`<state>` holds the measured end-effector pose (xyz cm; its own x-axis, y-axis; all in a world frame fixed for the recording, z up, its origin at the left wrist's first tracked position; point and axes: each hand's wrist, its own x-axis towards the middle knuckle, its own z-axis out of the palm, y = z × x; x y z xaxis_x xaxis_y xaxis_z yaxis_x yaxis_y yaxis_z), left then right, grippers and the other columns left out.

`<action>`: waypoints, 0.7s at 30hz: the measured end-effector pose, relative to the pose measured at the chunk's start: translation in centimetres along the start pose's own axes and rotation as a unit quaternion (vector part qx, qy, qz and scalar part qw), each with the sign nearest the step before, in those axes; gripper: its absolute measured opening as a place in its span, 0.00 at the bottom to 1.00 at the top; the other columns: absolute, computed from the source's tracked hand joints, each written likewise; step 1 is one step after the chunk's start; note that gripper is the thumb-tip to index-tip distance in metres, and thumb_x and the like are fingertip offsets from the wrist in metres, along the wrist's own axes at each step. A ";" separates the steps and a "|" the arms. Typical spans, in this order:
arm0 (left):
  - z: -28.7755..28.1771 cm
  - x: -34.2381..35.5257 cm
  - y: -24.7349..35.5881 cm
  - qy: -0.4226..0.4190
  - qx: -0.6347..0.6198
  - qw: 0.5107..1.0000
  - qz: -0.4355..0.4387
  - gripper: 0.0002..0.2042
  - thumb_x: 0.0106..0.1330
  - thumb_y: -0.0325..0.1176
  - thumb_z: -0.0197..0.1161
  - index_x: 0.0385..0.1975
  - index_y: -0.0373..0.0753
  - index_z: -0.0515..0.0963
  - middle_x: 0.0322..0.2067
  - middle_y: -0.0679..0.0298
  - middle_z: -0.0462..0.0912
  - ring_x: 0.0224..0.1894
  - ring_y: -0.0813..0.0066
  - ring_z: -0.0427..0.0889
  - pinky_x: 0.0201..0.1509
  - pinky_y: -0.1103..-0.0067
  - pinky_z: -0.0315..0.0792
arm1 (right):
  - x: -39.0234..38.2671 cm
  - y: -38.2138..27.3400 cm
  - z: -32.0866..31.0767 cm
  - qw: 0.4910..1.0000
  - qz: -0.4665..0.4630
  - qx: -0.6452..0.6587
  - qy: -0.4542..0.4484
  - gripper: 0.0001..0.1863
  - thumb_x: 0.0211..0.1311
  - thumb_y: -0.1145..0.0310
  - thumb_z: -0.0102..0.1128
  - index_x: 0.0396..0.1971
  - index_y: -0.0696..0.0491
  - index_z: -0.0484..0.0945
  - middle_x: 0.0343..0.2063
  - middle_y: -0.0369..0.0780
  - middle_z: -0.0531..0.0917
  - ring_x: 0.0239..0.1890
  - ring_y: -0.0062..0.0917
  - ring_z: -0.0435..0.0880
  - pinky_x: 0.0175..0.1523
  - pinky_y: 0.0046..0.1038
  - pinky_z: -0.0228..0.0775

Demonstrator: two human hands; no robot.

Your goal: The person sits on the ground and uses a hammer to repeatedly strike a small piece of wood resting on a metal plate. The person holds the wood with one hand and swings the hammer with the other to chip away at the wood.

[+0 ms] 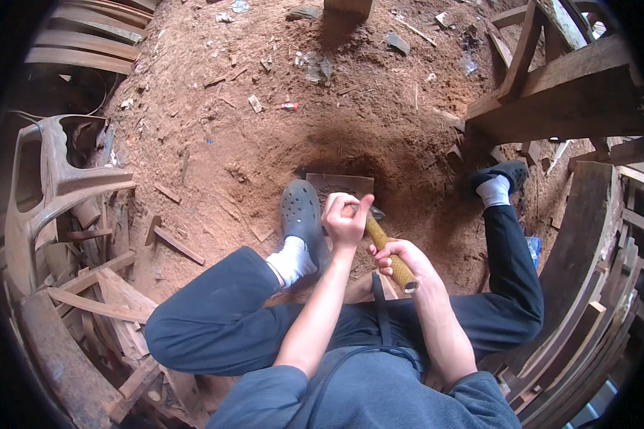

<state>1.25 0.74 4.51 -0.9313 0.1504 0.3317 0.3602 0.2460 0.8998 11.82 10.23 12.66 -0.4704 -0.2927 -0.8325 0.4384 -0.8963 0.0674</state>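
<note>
My right hand (406, 262) is wrapped round the yellow handle of a hammer (376, 232). The butt of the handle sticks out toward my body, and its metal head lies at the far end, partly hidden by my left hand. That left hand (345, 220) is closed beside the head with the thumb raised; what its fingers hold, if anything, is hidden. Beneath and beyond both hands, a dark wooden board (340, 183) with a carved-looking surface rests on the ground, partly covered by my hand. My left clog (302, 214) stands against the board's left side.
Sawdust-covered ground (222, 154) with wood scraps spreads ahead. An unfinished wooden chair frame (46, 186) and piled offcuts (122, 307) stand at left. On the right are a heavy timber frame (558, 96) and stacked planks (587, 314). My right clog (504, 174) rests near the frame.
</note>
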 end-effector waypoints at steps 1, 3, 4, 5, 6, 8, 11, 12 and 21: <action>0.5 0.3 0.2 0.006 0.048 0.998 -0.048 0.14 0.49 0.32 0.73 0.13 0.38 0.71 0.17 0.63 0.74 0.19 0.69 0.75 0.24 0.77 0.67 | 0.0 0.2 0.0 1.000 0.000 -0.011 0.026 0.13 0.44 0.83 0.53 0.34 0.62 0.68 0.21 0.37 0.71 0.13 0.16 0.69 0.17 0.16 0.63; 1.5 1.5 -0.5 0.021 0.113 0.989 -0.089 0.17 0.50 0.29 0.71 0.09 0.39 0.67 0.12 0.64 0.70 0.12 0.70 0.69 0.17 0.77 0.62 | 0.0 0.6 0.2 0.999 -0.025 -0.025 0.031 0.15 0.43 0.83 0.54 0.35 0.61 0.67 0.21 0.38 0.71 0.14 0.17 0.70 0.16 0.18 0.64; 1.7 1.9 -0.8 0.016 0.107 0.989 -0.100 0.15 0.51 0.27 0.68 0.09 0.39 0.67 0.12 0.63 0.70 0.13 0.68 0.70 0.18 0.77 0.63 | 0.0 0.6 0.4 0.998 -0.034 -0.035 0.038 0.15 0.43 0.84 0.54 0.35 0.61 0.67 0.21 0.38 0.72 0.14 0.17 0.70 0.16 0.18 0.64; 1.8 2.3 -1.2 0.012 0.093 0.993 -0.074 0.14 0.50 0.25 0.67 0.09 0.38 0.68 0.12 0.62 0.70 0.13 0.67 0.70 0.18 0.76 0.63 | 0.0 0.6 0.5 0.997 -0.023 -0.058 0.055 0.16 0.43 0.85 0.53 0.35 0.61 0.67 0.22 0.38 0.72 0.14 0.17 0.71 0.15 0.19 0.65; 2.0 2.8 -1.6 0.018 0.072 0.997 -0.038 0.13 0.50 0.24 0.65 0.09 0.38 0.68 0.12 0.62 0.70 0.13 0.66 0.71 0.18 0.76 0.64 | 0.0 0.4 0.7 0.997 -0.035 -0.044 0.049 0.16 0.42 0.85 0.53 0.36 0.61 0.66 0.22 0.38 0.72 0.14 0.17 0.71 0.15 0.20 0.65; 2.6 4.0 -2.2 0.008 0.092 0.994 -0.058 0.12 0.49 0.23 0.64 0.10 0.38 0.68 0.13 0.61 0.71 0.14 0.65 0.72 0.18 0.75 0.64 | -0.1 -0.2 0.9 0.997 -0.068 -0.035 0.031 0.16 0.42 0.85 0.53 0.35 0.61 0.66 0.23 0.38 0.72 0.14 0.17 0.71 0.15 0.19 0.65; 3.9 5.5 -2.3 0.002 0.102 0.991 -0.081 0.10 0.47 0.23 0.61 0.10 0.36 0.68 0.13 0.59 0.72 0.14 0.63 0.73 0.19 0.74 0.65 | -0.7 -1.6 0.4 0.999 -0.023 -0.018 0.020 0.17 0.41 0.86 0.52 0.36 0.61 0.66 0.24 0.38 0.72 0.14 0.16 0.70 0.14 0.18 0.63; 4.3 6.1 -2.4 0.002 0.102 0.991 -0.091 0.09 0.47 0.23 0.61 0.10 0.35 0.68 0.12 0.58 0.71 0.14 0.63 0.73 0.19 0.74 0.65 | -0.8 -2.0 0.3 1.000 -0.020 -0.005 0.012 0.17 0.41 0.87 0.52 0.36 0.61 0.66 0.23 0.38 0.72 0.14 0.16 0.70 0.14 0.18 0.62; 2.7 3.7 -2.0 -0.005 0.102 0.991 -0.091 0.11 0.48 0.24 0.63 0.11 0.37 0.68 0.13 0.61 0.71 0.15 0.66 0.72 0.19 0.75 0.64 | 0.7 -1.0 0.6 0.995 -0.057 -0.053 0.064 0.26 0.41 0.87 0.51 0.46 0.60 0.63 0.29 0.40 0.72 0.14 0.17 0.69 0.14 0.20 0.63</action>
<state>-2.82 3.36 3.15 -0.9816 0.0951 0.1653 0.1906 0.4583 0.8681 10.58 10.76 12.32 -0.4242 -0.1401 -0.8946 0.4687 -0.8793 -0.0845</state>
